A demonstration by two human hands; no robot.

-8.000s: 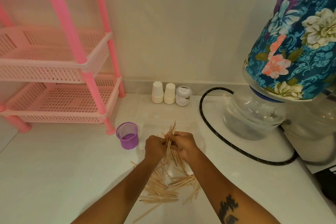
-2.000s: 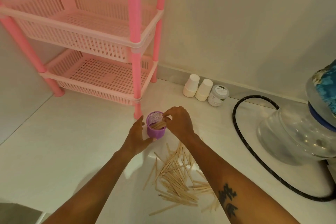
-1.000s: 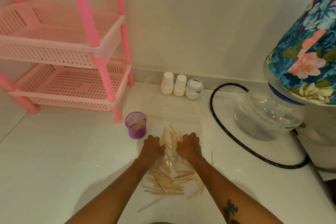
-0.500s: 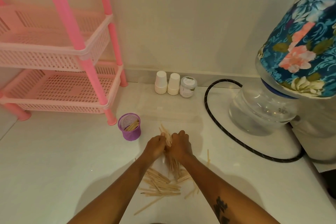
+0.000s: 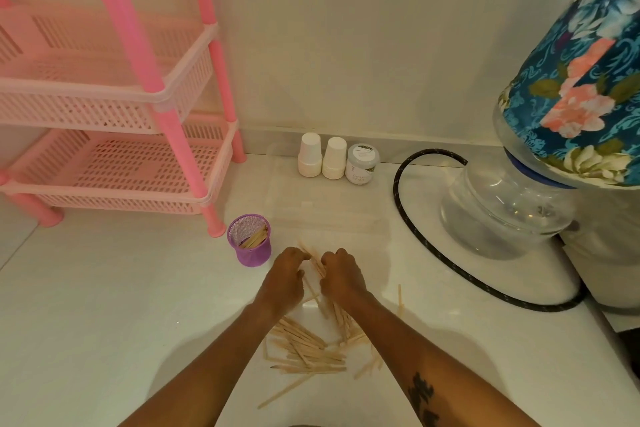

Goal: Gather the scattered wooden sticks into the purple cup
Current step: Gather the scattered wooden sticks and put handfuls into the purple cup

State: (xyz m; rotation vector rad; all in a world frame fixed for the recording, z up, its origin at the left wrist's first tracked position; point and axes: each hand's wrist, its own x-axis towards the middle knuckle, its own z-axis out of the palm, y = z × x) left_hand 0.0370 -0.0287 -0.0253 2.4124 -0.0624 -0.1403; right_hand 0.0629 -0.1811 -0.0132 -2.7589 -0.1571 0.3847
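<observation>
While both hands crowd together on the white counter point(image 5: 104, 322), the left hand point(image 5: 283, 282) and right hand point(image 5: 341, 279) curl their fingers round a bundle of thin pale wooden sticks point(image 5: 317, 263), knuckles hiding the grip; more lie scattered beneath the forearms, some in the purple mesh cup point(image 5: 250, 240) just left.

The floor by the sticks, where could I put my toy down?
Bare floor lies left of the purple cup and in front of the pink rack. It is crowded around the hands, left and right, where sticks lie scattered.
</observation>
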